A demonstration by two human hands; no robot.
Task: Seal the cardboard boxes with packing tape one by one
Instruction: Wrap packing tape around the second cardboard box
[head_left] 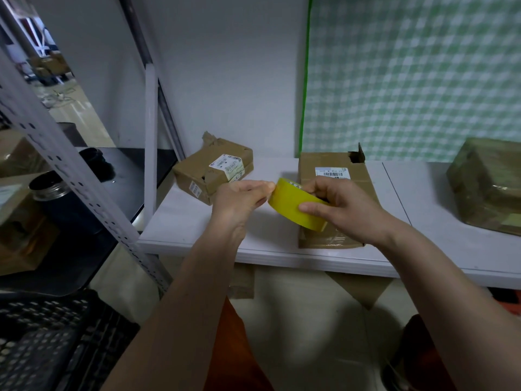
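Near the centre of the frame both hands met on a roll of yellow packing tape (296, 207), held in the air above the white table (191, 221). The right hand (346, 210) gripped the roll, its fingers curled over the top and into the core and its thumb pressed flat on the outer yellow band. The left hand (239, 198) pinched at the roll's left edge with fingertips drawn together; whether a loose end of tape lay between them could not be told. Directly behind and below the roll, partly hidden by the right hand, a flat cardboard box (332, 165) with a white barcode label lay on the table, one corner flap at its far right standing up. To its left, apart from it and nearer the wall, sat a crumpled cardboard box (208, 167) with several shipping labels and a torn upper corner. At the right edge of the frame a third box wrapped in glossy tape (487, 187) rested on the table. A green checked cloth (423, 66) hung in the upper right. A grey perforated shelf upright (59, 153) crossed the left side, with a dark jar (53, 193) on the black shelf behind it and a black plastic crate (42, 342) in the lower left corner.
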